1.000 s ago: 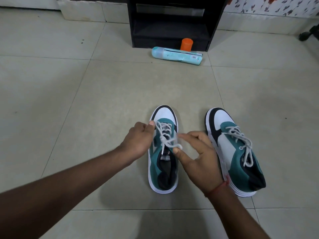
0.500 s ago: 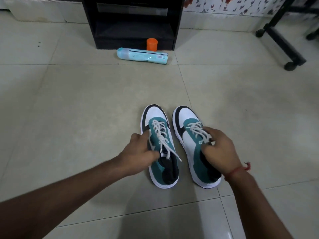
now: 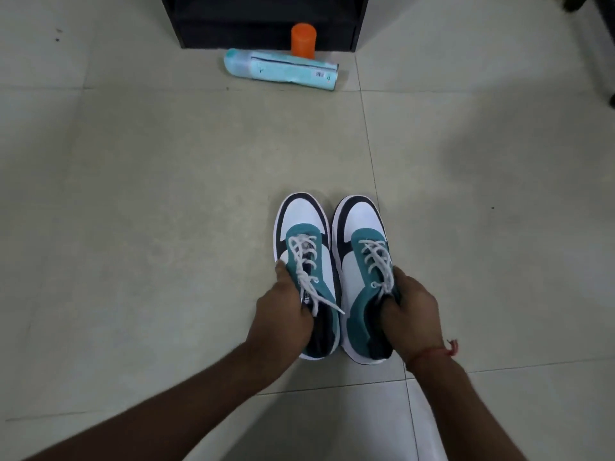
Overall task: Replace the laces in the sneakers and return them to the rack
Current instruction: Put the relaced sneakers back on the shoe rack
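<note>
Head view: the left hand (image 3: 283,314) grips the left sneaker (image 3: 304,271) at its collar, fingers curled into the opening and thumb lying along the outer side. The right hand (image 3: 411,316) grips the right sneaker (image 3: 361,277) the same way, fingers tucked inside the collar near the top eyelets. A red thread (image 3: 439,349) is tied round the right wrist. Both sneakers, teal, white and black, sit side by side on the tiled floor (image 3: 166,194), just beside each other, toes pointing away from the person. Each carries white laces (image 3: 306,261) threaded through the eyelets; a loose end on the left sneaker trails across its tongue. Well beyond the toes, a black rack (image 3: 266,31) stands at the top of frame. In front of its base lies a pale blue tube-shaped package (image 3: 283,69) on its side, with an orange cylinder (image 3: 303,39) upright just behind it.
</note>
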